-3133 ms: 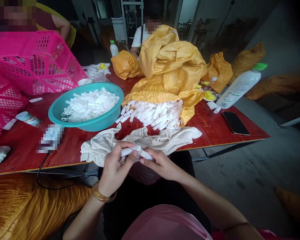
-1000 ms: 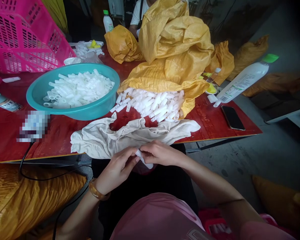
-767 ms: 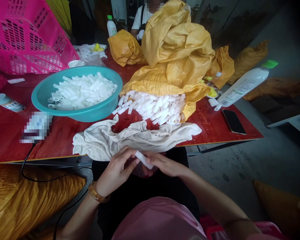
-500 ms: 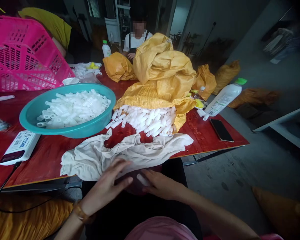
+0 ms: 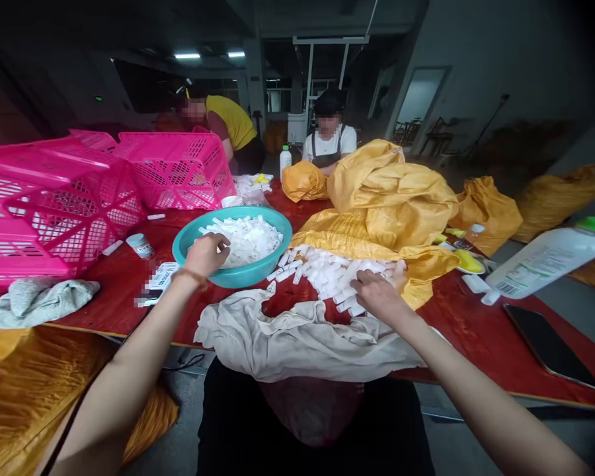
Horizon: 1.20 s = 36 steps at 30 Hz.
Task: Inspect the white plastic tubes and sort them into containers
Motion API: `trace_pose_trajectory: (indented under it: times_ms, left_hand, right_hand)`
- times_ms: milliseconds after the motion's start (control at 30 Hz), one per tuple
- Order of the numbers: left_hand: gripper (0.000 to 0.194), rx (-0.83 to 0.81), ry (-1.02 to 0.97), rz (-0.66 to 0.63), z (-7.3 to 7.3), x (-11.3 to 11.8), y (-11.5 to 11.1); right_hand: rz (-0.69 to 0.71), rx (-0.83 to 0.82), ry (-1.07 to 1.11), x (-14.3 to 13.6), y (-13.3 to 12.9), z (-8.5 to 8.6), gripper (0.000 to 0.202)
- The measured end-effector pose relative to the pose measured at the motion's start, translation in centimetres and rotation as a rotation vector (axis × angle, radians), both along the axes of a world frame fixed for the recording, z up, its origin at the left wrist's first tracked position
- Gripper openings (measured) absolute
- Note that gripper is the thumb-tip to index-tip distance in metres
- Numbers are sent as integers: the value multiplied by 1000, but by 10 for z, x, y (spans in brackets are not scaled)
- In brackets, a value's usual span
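Note:
My left hand (image 5: 208, 254) is over the left side of a teal basin (image 5: 182, 246), its fingers curled inward. Whatever might be inside those fingers is hidden. The basin holds a heap of short, translucent white plastic tubes (image 5: 252, 241). At the loose pile of white tubes (image 5: 322, 271) on the table, my right hand (image 5: 377, 294) has its fingers closed on a tube at the pile's near right edge. This pile spills from the mouth of a large yellow woven sack (image 5: 391, 192). A crumpled off-white cloth (image 5: 297, 337) lies along the table edge before me.
Pink plastic baskets (image 5: 59, 218) stand at the left, near a small jar (image 5: 139, 246) and a grey cloth (image 5: 39, 301). A power bank (image 5: 161, 281) lies by the basin. At the right are a white bottle (image 5: 545, 261) and a phone (image 5: 550, 344). Two people are across the table.
The view has lifted and swung left. My hands have parted from above my lap: the left has gone to the basin, the right to the loose tube pile.

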<state>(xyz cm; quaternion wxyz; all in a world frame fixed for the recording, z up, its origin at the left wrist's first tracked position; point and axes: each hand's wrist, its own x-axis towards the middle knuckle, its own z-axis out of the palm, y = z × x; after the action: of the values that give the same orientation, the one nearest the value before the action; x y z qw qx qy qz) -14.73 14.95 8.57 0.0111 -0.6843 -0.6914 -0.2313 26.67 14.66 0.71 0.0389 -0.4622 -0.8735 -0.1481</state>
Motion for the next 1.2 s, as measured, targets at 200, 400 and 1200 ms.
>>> trace_pose_trajectory:
  times_ms: [200,400,1200]
  left_hand:
    - [20,-108,19,-25,-3,-21,49]
    - [37,124,-267,-175,-5,19,-26]
    - [29,-116,-688,-543,-81,156,-164]
  right_hand:
    - [-248,-222,983,16,-29,10,29]
    - [-206,-974,1816,7,-77,-12,52]
    - [247,-946,1249,-57,-155,-28,21]
